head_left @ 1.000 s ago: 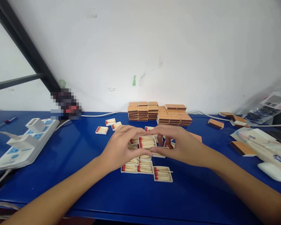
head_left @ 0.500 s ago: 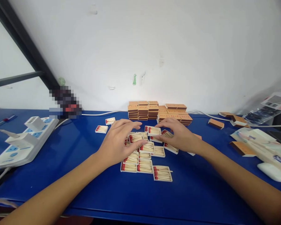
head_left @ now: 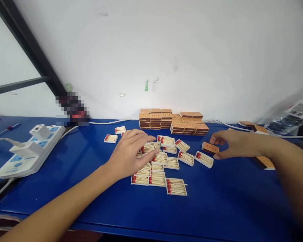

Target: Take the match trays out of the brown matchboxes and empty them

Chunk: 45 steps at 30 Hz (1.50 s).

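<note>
My left hand [head_left: 131, 151] hovers over the left side of a cluster of open matchbox trays [head_left: 159, 158], thumb and fingers apart. It hides some of the trays, which are filled with red-headed matches. Off to the right, my right hand [head_left: 232, 144] reaches toward an orange-brown matchbox [head_left: 210, 148], its thumb and fingers spread around the near right end. Whether the fingertips touch that box I cannot tell. Just below it lies a single match tray [head_left: 204, 159]. Another tray [head_left: 176, 187] sits at the front of the cluster, one match poking past its edge.
Stacked matchboxes [head_left: 155, 119] stand against the wall, with a second stack [head_left: 189, 124] beside them. A power strip [head_left: 30, 154] with plugs lies left. Loose matchboxes [head_left: 266, 163] and a plastic bag [head_left: 282, 124] are at right. A white cable [head_left: 108, 121] runs along the back.
My right hand has moved right, from the trays to the matchbox, uncovering trays it had hidden. My left hand stays almost where it was.
</note>
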Each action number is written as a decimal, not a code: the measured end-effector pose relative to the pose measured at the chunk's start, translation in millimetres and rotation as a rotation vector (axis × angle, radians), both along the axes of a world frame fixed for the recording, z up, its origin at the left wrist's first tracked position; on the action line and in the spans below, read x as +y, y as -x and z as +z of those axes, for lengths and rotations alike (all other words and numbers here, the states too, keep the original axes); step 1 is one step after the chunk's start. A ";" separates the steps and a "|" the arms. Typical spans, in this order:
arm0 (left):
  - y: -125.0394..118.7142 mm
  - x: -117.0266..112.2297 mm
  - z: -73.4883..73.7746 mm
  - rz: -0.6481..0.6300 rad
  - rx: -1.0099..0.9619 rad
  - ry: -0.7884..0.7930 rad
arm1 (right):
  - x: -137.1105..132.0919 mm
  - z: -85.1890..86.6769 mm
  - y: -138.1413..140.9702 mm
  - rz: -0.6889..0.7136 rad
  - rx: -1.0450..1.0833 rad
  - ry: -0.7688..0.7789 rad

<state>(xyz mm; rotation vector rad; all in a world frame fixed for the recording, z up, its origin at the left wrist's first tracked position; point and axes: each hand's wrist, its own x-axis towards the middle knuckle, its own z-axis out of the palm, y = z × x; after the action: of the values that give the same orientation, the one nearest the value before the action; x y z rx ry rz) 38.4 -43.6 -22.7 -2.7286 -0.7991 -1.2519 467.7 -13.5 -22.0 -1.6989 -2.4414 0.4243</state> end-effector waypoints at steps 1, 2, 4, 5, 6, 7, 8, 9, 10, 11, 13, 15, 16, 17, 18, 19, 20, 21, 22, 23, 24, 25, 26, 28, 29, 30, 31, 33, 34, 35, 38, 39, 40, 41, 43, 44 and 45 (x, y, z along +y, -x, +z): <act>-0.1 0.5 -0.4 0.000 0.005 -0.001 | 1.5 -2.0 -0.5 0.016 -0.003 0.029; -0.1 1.0 -0.7 0.000 0.008 -0.001 | 2.4 -2.0 2.1 0.027 0.004 0.040; -0.1 1.7 -1.2 -0.001 0.008 0.000 | 1.5 3.6 15.7 0.032 0.041 0.005; -0.2 1.9 -1.4 -0.003 0.007 0.002 | -0.7 8.5 26.4 0.024 0.072 -0.044; -0.3 1.8 -1.5 -0.004 0.006 0.007 | -4.3 14.0 39.3 0.018 0.104 -0.109; -0.6 1.6 -1.6 -0.007 0.005 0.013 | -9.3 19.5 53.9 0.022 0.144 -0.178; -1.1 1.2 -1.6 -0.010 0.003 0.019 | -15.4 24.1 69.7 0.029 0.199 -0.239; -1.6 0.7 -1.7 -0.012 -0.001 0.024 | -22.5 27.6 86.2 0.050 0.256 -0.278; -2.4 0.2 -1.7 -0.015 -0.005 0.028 | -30.2 29.5 102.4 0.105 0.299 -0.294; -3.1 -0.4 -1.7 -0.020 -0.007 0.030 | -38.1 29.9 117.7 0.160 0.323 -0.294; -4.5 -1.8 -1.5 -0.039 -0.003 0.029 | -52.3 27.1 143.0 0.258 0.376 -0.283; -5.6 -3.2 -0.9 -0.066 0.015 0.034 | -62.2 21.8 159.3 0.316 0.434 -0.282; -5.9 -3.8 -0.4 -0.079 0.024 0.040 | -65.1 19.2 164.0 0.326 0.458 -0.291; -6.2 -4.5 0.2 -0.086 0.027 0.050 | -66.7 16.9 166.7 0.327 0.476 -0.304; -6.4 -5.1 1.0 -0.090 0.026 0.063 | -67.1 15.1 168.0 0.321 0.488 -0.317; -6.6 -5.7 1.9 -0.089 0.018 0.077 | -66.8 13.8 168.2 0.316 0.493 -0.329; -6.8 -6.2 2.9 -0.086 0.003 0.088 | -66.0 12.9 167.9 0.316 0.496 -0.339; -7.1 -6.7 3.8 -0.082 -0.012 0.096 | -65.0 12.5 167.6 0.322 0.499 -0.343; -7.4 -7.1 4.6 -0.080 -0.024 0.099 | -64.2 12.2 167.4 0.332 0.504 -0.348; -7.7 -7.4 5.3 -0.084 -0.031 0.098 | -63.7 12.0 167.6 0.343 0.511 -0.354; -7.9 -7.5 5.7 -0.090 -0.032 0.095 | -63.4 11.9 168.3 0.348 0.521 -0.361; -8.0 -7.5 5.8 -0.095 -0.031 0.091 | -63.5 11.6 169.5 0.339 0.531 -0.367; -7.9 -7.2 5.7 -0.093 -0.032 0.087 | -63.7 11.2 170.9 0.310 0.544 -0.372; -6.9 -5.8 4.7 -0.068 -0.052 0.070 | -64.1 9.9 174.2 0.211 0.595 -0.374; -6.0 -4.8 4.0 -0.048 -0.072 0.059 | -64.2 9.2 175.7 0.155 0.639 -0.358; -5.0 -3.7 3.4 -0.030 -0.091 0.047 | -64.1 8.5 177.1 0.108 0.690 -0.322; -3.8 -2.7 2.7 -0.017 -0.107 0.036 | -63.9 8.0 178.4 0.074 0.746 -0.272; -1.9 -1.0 2.0 -0.010 -0.126 0.023 | -63.9 7.8 180.6 0.033 0.842 -0.156; -1.3 -0.6 2.0 -0.011 -0.131 0.023 | -64.2 8.2 181.7 0.020 0.876 -0.104; -0.9 -0.5 2.1 -0.014 -0.136 0.026 | -64.6 8.8 182.7 0.015 0.904 -0.066; -1.3 -1.7 2.7 -0.026 -0.148 0.031 | -66.4 10.3 185.4 0.028 0.949 -0.011; -1.6 -2.2 2.6 -0.027 -0.148 0.029 | -66.8 10.2 186.2 0.034 0.953 -0.005; -1.9 -2.7 2.3 -0.026 -0.144 0.024 | -66.8 9.6 186.9 0.032 0.955 -0.003; -2.1 -3.0 1.7 -0.024 -0.135 0.018 | -66.6 8.6 187.5 0.021 0.956 -0.002; -2.0 -3.1 -0.1 -0.005 -0.113 0.005 | -65.2 5.9 188.5 -0.013 0.972 0.007; -1.9 -2.9 -1.2 0.008 -0.103 0.000 | -64.1 4.5 188.6 -0.032 0.983 0.018; -1.6 -2.5 -2.1 0.022 -0.096 -0.005 | -62.8 3.5 188.1 -0.053 0.995 0.025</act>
<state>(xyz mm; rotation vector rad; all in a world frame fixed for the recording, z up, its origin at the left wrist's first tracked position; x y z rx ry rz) 40.0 -46.1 -24.9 -2.6660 -0.8312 -1.3875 279.6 -76.3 -18.5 -1.1145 -1.6448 0.9939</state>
